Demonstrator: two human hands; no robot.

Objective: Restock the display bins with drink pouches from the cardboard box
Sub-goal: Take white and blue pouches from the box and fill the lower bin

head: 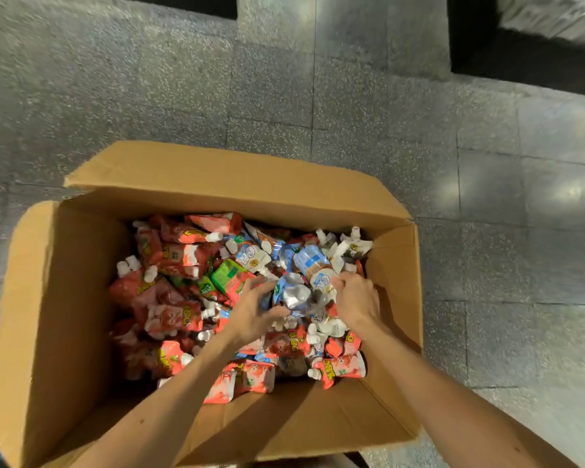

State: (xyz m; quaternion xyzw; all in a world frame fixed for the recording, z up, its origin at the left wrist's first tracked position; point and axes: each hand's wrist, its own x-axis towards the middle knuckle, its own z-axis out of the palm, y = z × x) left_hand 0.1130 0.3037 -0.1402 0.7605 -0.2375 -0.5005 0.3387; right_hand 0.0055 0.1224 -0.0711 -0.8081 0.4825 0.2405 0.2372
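- Grey speckled stone floor (352, 113): lies under and all round the box. No display bin is in view.
- Large open brown cardboard box (65, 298): flaps folded out, walls enclosing both hands. Its right wall stands just beside the right hand.
- Heap of red foil drink pouches with white screw caps (169, 319): fills the box left of the grip and nearer than it, lying at all angles.
- Cluster of blue-and-white drink pouches (296, 295): bunched directly between the two hands and touching both. The spouts point several ways, so no single long axis can be read.
- Left hand (254, 315): fingers and thumb curled onto the cluster's left side, gripping it.
- Right hand (355, 298): knuckles up, fingers curled down onto the cluster's right side, gripping it.
- Green-and-red drink pouch (230, 278): loose, just beyond the left hand.
- Judgement: the cluster sits equally close to both hands. Lifting it probably calls for a straight rise clear of the box walls, with the hands pressed toward each other so no pouch slips out below.
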